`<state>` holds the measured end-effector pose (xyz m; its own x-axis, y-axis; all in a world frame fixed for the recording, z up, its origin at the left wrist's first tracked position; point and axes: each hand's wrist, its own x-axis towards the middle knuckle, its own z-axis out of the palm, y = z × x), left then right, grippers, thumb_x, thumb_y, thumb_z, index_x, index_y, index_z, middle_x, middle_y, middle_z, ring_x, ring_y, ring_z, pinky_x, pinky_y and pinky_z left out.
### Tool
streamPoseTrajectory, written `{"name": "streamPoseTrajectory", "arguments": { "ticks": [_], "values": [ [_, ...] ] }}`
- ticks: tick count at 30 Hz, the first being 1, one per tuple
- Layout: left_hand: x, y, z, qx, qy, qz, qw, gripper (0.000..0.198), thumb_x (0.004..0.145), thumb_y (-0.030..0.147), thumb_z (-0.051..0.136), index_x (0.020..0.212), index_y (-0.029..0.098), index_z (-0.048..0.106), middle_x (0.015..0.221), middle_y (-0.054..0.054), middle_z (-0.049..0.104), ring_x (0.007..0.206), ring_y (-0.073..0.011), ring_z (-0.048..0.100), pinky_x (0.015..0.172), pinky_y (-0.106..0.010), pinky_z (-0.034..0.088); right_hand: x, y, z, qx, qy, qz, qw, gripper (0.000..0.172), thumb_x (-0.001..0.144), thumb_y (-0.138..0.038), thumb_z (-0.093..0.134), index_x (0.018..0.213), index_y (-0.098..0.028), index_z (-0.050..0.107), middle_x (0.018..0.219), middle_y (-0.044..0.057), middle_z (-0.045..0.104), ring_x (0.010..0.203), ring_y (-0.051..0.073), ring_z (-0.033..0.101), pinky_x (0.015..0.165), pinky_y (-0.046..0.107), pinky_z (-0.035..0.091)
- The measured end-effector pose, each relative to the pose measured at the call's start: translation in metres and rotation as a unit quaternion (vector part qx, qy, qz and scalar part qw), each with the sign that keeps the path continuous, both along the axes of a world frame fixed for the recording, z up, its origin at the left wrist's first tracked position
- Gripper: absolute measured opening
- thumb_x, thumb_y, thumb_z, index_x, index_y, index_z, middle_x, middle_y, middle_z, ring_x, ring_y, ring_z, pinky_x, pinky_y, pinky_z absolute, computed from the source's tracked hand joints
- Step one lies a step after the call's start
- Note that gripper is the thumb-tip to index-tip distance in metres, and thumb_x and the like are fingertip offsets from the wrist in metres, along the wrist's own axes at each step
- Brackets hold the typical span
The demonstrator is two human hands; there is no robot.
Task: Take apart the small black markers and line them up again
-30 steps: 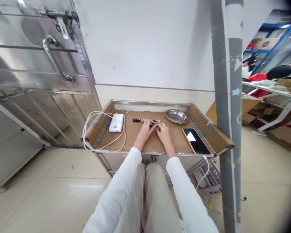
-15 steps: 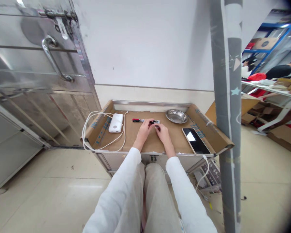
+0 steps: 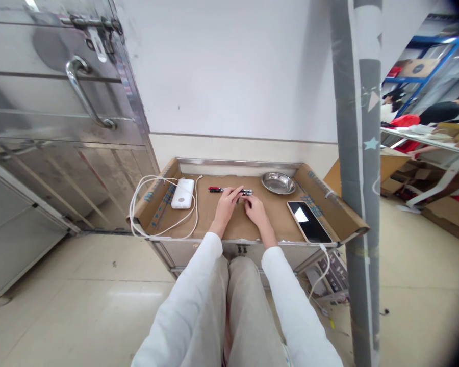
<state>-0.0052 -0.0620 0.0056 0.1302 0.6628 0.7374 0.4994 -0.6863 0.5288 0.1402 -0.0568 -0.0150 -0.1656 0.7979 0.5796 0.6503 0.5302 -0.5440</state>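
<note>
Pens (image 3: pixel 215 189), one with a red end, lie side by side across the brown cardboard (image 3: pixel 237 227) on the table; how many there are I cannot tell. Just in front of them, my left hand (image 3: pixel 225 206) and my right hand (image 3: pixel 256 210) come close together with their fingertips nearly meeting. Both hands are closed in a pinch. Something small and dark shows between the fingertips, too hidden to name. The left fingers cover the middle of the pens, while their silver ends stick out to the right.
On the left lies a white power bank (image 3: pixel 182 194) with a looped white cable (image 3: pixel 197 214). A steel dish (image 3: pixel 278 183) stands at the back right. In front of it lies a phone (image 3: pixel 309 223) with a cable plugged in. A wrapped grey pole (image 3: pixel 357 204) rises at the right.
My left fingers have stretched slightly right over the pens. The right fingers have shifted a little left and lower, and the dark thing between them shows less.
</note>
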Motion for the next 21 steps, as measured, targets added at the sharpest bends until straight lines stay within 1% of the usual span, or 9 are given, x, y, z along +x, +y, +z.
{"name": "streamPoseTrajectory", "arguments": {
  "ticks": [3, 6, 9, 11, 13, 15, 18, 21],
  "values": [
    [0.0, 0.0, -0.001, 0.007, -0.004, -0.002, 1.0, 0.033, 0.093, 0.032, 0.043, 0.123, 0.025, 0.055, 0.099, -0.005, 0.058, 0.093, -0.0137, 0.056, 0.087, -0.026, 0.044, 0.001, 0.002, -0.004, 0.002, 0.0, 0.001, 1.0, 0.037, 0.079, -0.007, 0.04, 0.104, -0.016, 0.065, 0.106, 0.01, 0.066, 0.101, 0.021, 0.057, 0.094, 0.037, 0.043],
    [0.001, -0.003, 0.003, 0.017, -0.007, 0.0, 1.0, 0.033, 0.093, 0.033, 0.042, 0.123, 0.025, 0.055, 0.1, -0.005, 0.058, 0.094, -0.0139, 0.056, 0.088, -0.027, 0.044, 0.001, 0.002, -0.004, 0.004, -0.002, 0.003, 1.0, 0.036, 0.078, -0.008, 0.041, 0.103, -0.017, 0.065, 0.103, 0.009, 0.066, 0.098, 0.021, 0.057, 0.091, 0.037, 0.044],
    [0.001, -0.008, 0.008, 0.026, -0.032, 0.019, 0.999, 0.033, 0.094, 0.034, 0.041, 0.123, 0.024, 0.053, 0.102, -0.006, 0.057, 0.094, -0.0135, 0.056, 0.09, -0.027, 0.044, 0.001, 0.0, -0.002, -0.003, -0.022, 0.019, 1.0, 0.036, 0.075, -0.009, 0.046, 0.103, -0.019, 0.065, 0.098, 0.008, 0.066, 0.092, 0.022, 0.056, 0.086, 0.037, 0.046],
    [0.001, -0.009, 0.01, 0.028, -0.05, 0.036, 0.998, 0.033, 0.094, 0.033, 0.04, 0.124, 0.024, 0.052, 0.103, -0.006, 0.056, 0.095, -0.0133, 0.056, 0.091, -0.027, 0.043, 0.001, -0.002, -0.001, -0.009, -0.027, 0.03, 0.999, 0.042, 0.071, -0.007, 0.047, 0.107, -0.019, 0.063, 0.099, 0.008, 0.065, 0.09, 0.022, 0.055, 0.084, 0.037, 0.047],
    [0.001, -0.008, 0.01, 0.019, -0.055, 0.04, 0.998, 0.032, 0.095, 0.032, 0.039, 0.122, 0.024, 0.053, 0.104, -0.006, 0.056, 0.097, -0.0136, 0.056, 0.092, -0.027, 0.043, 0.001, -0.002, -0.001, -0.014, -0.017, 0.036, 0.999, 0.05, 0.068, -0.003, 0.044, 0.112, -0.019, 0.061, 0.102, 0.007, 0.065, 0.092, 0.021, 0.055, 0.086, 0.037, 0.047],
    [0.001, -0.006, 0.008, -0.007, -0.039, 0.026, 0.999, 0.029, 0.094, 0.032, 0.04, 0.118, 0.023, 0.055, 0.103, -0.006, 0.058, 0.097, -0.0145, 0.056, 0.092, -0.028, 0.043, 0.001, -0.001, -0.002, -0.018, -0.006, 0.038, 0.999, 0.054, 0.065, -0.001, 0.042, 0.112, -0.019, 0.06, 0.105, 0.007, 0.064, 0.094, 0.021, 0.055, 0.088, 0.037, 0.046],
    [0.0, -0.004, 0.006, -0.046, -0.016, 0.006, 0.999, 0.027, 0.094, 0.031, 0.041, 0.113, 0.023, 0.057, 0.103, -0.005, 0.06, 0.097, -0.0157, 0.056, 0.091, -0.029, 0.044, 0.002, 0.001, -0.004, -0.019, -0.007, 0.041, 0.999, 0.05, 0.065, 0.0, 0.04, 0.106, -0.018, 0.063, 0.105, 0.007, 0.064, 0.097, 0.021, 0.054, 0.091, 0.039, 0.045],
    [-0.001, -0.005, 0.008, -0.04, -0.03, 0.017, 0.999, 0.03, 0.094, 0.032, 0.04, 0.119, 0.024, 0.054, 0.105, -0.006, 0.06, 0.097, -0.0157, 0.056, 0.091, -0.03, 0.044, 0.002, 0.0, -0.003, -0.018, -0.001, 0.042, 0.999, 0.046, 0.066, -0.001, 0.04, 0.101, -0.018, 0.064, 0.102, 0.007, 0.065, 0.096, 0.021, 0.055, 0.09, 0.039, 0.046]
  ]
}}
